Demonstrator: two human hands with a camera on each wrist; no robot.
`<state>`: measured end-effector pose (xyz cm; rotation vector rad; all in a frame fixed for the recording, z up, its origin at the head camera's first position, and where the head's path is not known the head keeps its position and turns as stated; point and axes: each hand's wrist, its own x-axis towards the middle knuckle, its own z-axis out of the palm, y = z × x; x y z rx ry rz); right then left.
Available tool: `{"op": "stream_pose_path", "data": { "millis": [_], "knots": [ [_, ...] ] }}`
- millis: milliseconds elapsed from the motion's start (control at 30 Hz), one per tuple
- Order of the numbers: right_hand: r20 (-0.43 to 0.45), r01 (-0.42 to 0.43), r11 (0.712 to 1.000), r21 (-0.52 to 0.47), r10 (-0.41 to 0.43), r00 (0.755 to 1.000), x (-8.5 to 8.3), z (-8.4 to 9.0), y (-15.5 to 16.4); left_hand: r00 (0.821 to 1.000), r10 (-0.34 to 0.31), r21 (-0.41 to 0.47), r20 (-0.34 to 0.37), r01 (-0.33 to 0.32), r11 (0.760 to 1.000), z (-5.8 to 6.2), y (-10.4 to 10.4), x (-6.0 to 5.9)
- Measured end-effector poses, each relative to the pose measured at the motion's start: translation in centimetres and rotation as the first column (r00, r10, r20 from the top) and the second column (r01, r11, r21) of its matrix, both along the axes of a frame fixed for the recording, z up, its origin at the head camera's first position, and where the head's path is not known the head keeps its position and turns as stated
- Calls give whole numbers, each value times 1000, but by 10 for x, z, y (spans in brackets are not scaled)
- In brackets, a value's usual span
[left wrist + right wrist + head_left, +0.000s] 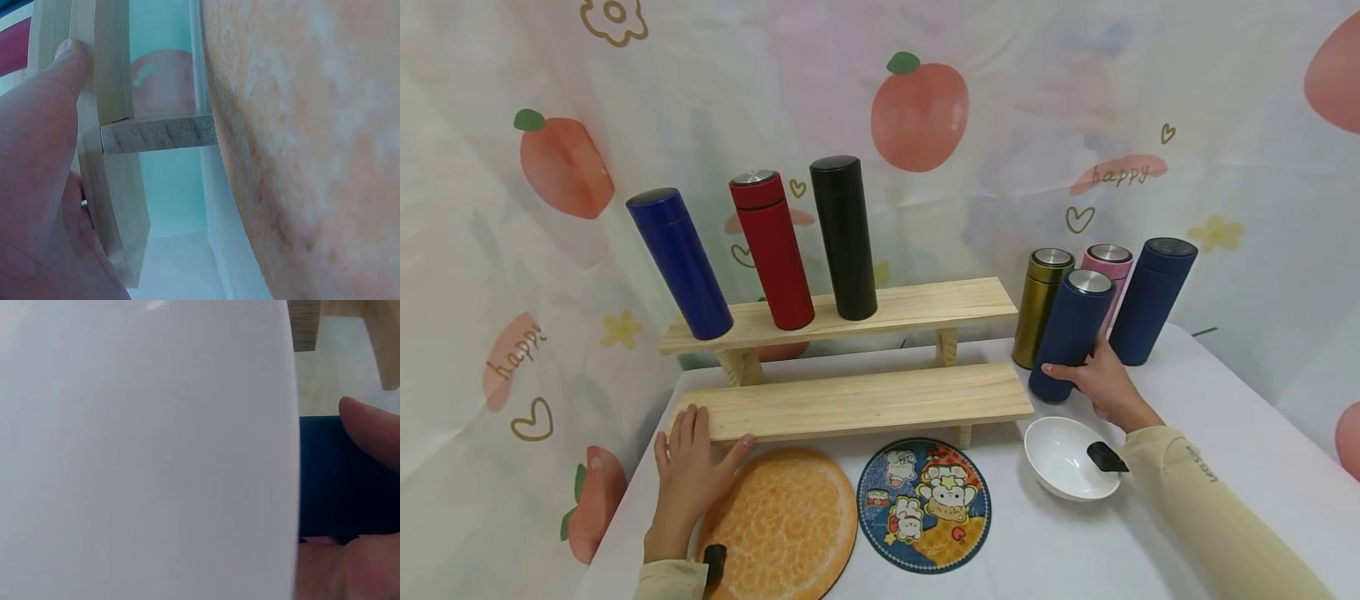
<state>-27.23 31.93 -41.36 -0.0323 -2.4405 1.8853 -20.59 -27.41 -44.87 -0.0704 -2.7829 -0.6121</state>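
Note:
A navy blue thermos (1071,333) with a silver lid is gripped low by my right hand (1105,383). The thumb lies across its front and the other fingers are behind it. In the right wrist view this thermos (337,481) shows between thumb and palm, partly covered by the white bowl (150,450). My left hand (688,475) rests on the left end of the lower wooden shelf (865,404), fingers flat on top and thumb at the front edge. On the upper shelf (925,307) stand a blue thermos (688,271), a red thermos (775,258) and a black thermos (844,242).
Around the gripped thermos stand a gold thermos (1037,308), a pink thermos (1118,267) and another navy thermos (1150,304). A white bowl (1060,467) sits below my right wrist. Before the shelves lie a round orange mat (790,525) and a round cartoon mat (925,508).

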Motion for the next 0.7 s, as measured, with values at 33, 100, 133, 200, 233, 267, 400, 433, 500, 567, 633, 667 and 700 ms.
{"op": "stream_pose_path", "data": {
  "millis": [33, 100, 133, 200, 233, 267, 400, 433, 500, 567, 633, 667, 700],
  "knots": [
    [7, -3, 1000, 3, 3, 1000, -1, -1, 0, 1000, 0, -1, 9, 0, 1000, 0, 0, 0],
    [17, -11, 1000, 11, 10, 1000, -2, -2, -1, 1000, 2, -5, 23, -2, 1000, 1, 1, 1],
    [20, -14, 1000, 17, 14, 1000, -2, -3, -1, 1000, 3, -4, 25, -3, 1000, 1, 1, 1],
    [21, -20, 999, 26, 20, 1000, -3, -3, -2, 1000, 6, -6, 28, -6, 1000, 1, 1, 1],
    [19, -23, 999, 31, 23, 1000, -3, -2, -3, 1000, 6, -5, 27, -6, 1000, 1, 1, 1],
    [17, -27, 999, 33, 26, 1000, -3, -2, -3, 1000, 7, -4, 26, -7, 1000, 1, 1, 1],
    [16, -33, 999, 42, 32, 999, -3, 1, -5, 1000, 4, 0, 15, -4, 1000, 1, 0, 1],
    [17, -31, 998, 45, 30, 999, -3, 1, -5, 1000, 4, 1, 11, -4, 1000, 1, 0, 1],
    [23, -27, 998, 49, 26, 999, -4, 2, -5, 1000, 4, 0, 8, -4, 1000, 1, 0, 0],
    [41, -19, 998, 56, 17, 999, -4, 2, -4, 1000, 5, -1, 14, -5, 1000, 1, -1, -1],
    [59, -18, 998, 57, 14, 998, -5, 3, -4, 1000, 8, -4, 24, -8, 1000, 0, -2, -2],
    [67, -19, 998, 56, 16, 998, -6, 3, -4, 1000, 9, -4, 28, -8, 1000, 0, -2, -2],
    [74, -20, 998, 56, 16, 997, -6, 3, -3, 999, 9, -3, 31, -9, 1000, 0, -2, -2]
  ]
}}
